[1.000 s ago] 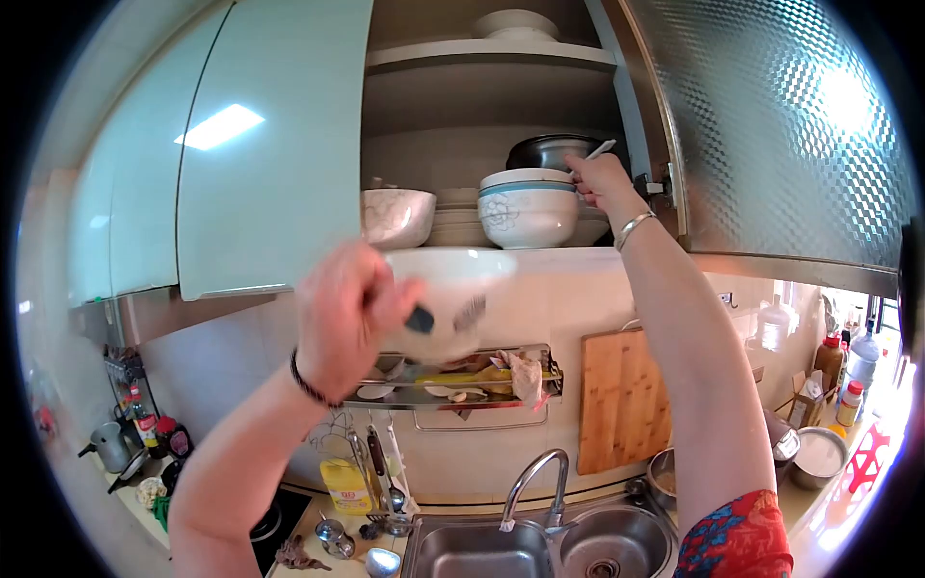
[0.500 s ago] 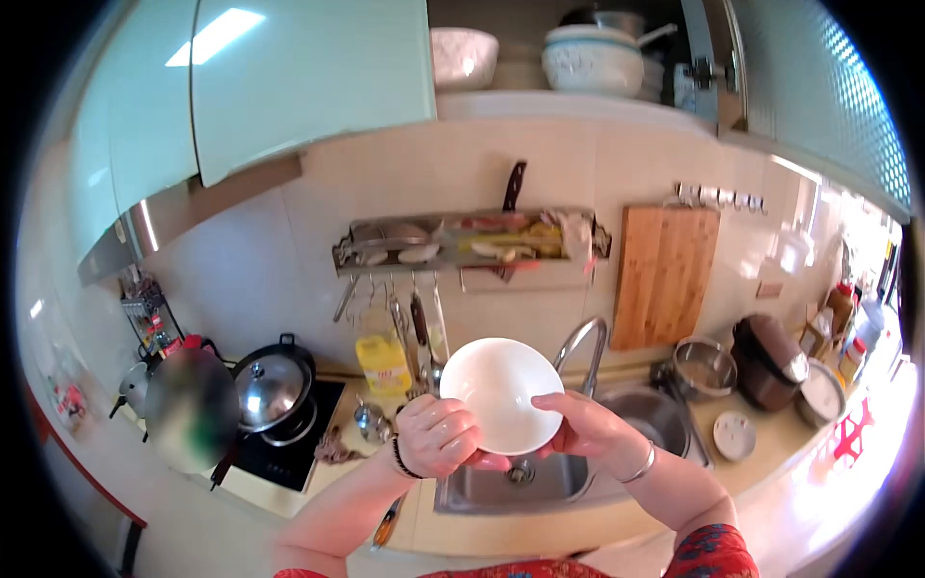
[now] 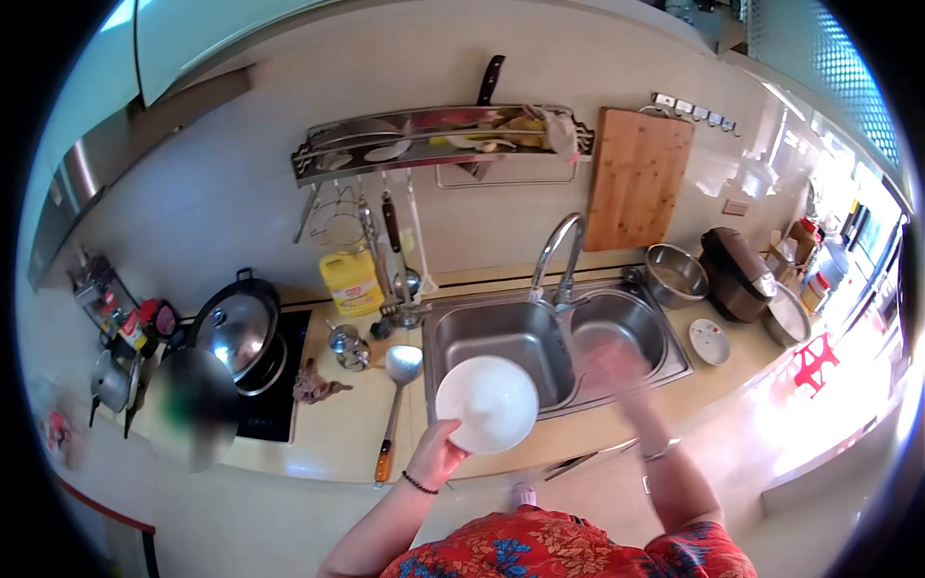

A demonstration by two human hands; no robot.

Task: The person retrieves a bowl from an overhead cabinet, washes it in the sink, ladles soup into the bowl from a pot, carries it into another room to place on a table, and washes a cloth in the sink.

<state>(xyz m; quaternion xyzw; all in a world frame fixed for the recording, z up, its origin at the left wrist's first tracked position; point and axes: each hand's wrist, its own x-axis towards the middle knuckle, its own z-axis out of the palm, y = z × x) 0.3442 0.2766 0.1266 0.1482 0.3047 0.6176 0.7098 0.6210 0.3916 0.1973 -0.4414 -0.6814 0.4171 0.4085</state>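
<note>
A white bowl (image 3: 487, 405) is held by its lower left rim in my left hand (image 3: 438, 454), whose fingers are closed on it. It hangs over the front edge of the left sink basin (image 3: 501, 332). My right hand (image 3: 617, 371) is off the bowl, above the front of the right sink basin (image 3: 621, 323). Motion smears its fingers, so their position cannot be made out. Behind both basins stands the curved faucet (image 3: 559, 246). To the left of the bowl, a spatula (image 3: 397, 395) with an orange-and-black handle lies on the counter.
Left of the sink are a yellow jug (image 3: 352, 283), a glass jar (image 3: 348, 347), a crumpled cloth (image 3: 318, 383) and a lidded wok (image 3: 234, 332) on the stove. To the right are a metal bowl (image 3: 676, 275), a small plate (image 3: 709, 342), a rice cooker (image 3: 737, 275) and a cutting board (image 3: 638, 178).
My right hand has let go of the bowl and moved right, over the right basin. My left hand keeps the bowl, now lower relative to the sink. The view has tilted down.
</note>
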